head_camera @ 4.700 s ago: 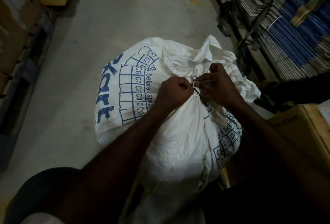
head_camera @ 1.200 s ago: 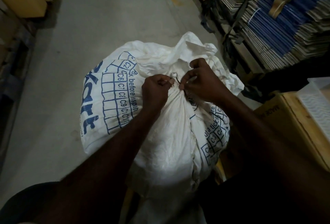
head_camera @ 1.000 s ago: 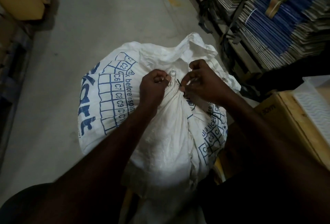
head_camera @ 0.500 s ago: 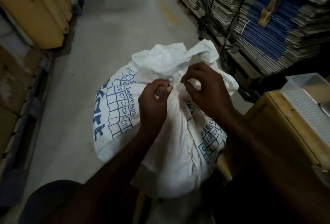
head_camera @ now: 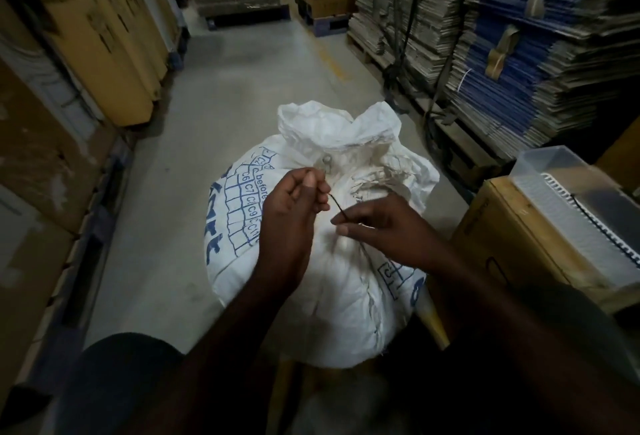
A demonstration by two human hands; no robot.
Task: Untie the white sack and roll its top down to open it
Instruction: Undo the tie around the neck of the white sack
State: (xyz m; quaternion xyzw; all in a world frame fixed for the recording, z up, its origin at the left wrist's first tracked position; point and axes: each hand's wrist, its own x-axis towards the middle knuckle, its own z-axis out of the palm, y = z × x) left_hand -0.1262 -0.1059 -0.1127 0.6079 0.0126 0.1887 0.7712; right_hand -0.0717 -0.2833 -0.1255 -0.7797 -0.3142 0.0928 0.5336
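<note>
While both hands (head_camera: 332,206) pinch a thin dark tie (head_camera: 337,206), the white sack (head_camera: 329,282) shows "before", "C6", "C7".

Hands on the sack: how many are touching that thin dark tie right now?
2. The left hand pinches the upper end of the dark tie in front of the white sack; the right hand pinches its lower end. The tie's remainder is hidden.

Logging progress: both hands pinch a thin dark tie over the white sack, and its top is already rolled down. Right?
Not quite. The head view shows both hands, left hand and right hand, pinching the dark tie, but the white sack top is bunched upright, not rolled down.
</note>
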